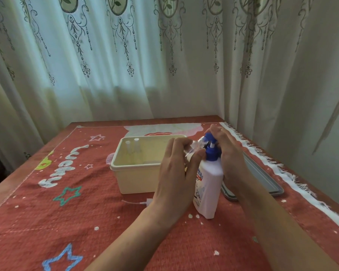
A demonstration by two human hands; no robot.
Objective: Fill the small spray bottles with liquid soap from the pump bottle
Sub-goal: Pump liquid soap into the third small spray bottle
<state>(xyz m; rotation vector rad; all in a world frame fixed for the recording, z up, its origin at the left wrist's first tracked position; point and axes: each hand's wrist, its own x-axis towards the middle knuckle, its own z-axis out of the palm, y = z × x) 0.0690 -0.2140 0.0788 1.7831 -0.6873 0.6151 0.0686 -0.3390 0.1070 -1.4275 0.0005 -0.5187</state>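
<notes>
A white pump bottle (208, 184) with a blue pump head (210, 140) stands on the red cloth. My right hand (230, 153) lies over the pump head and down the bottle's right side. My left hand (176, 169) holds a small clear spray bottle (194, 147), tilted with its open neck up at the pump spout. Two more small spray bottles (132, 146) stand in the far left corner of the cream tub (137, 178). A white spray top with its thin tube (139, 202) lies on the cloth in front of the tub.
A grey lid (262, 178) lies flat to the right of the pump bottle, near the cloth's white fringe (294, 184). Curtains hang behind the table. The red patterned cloth (67, 222) covers the table top.
</notes>
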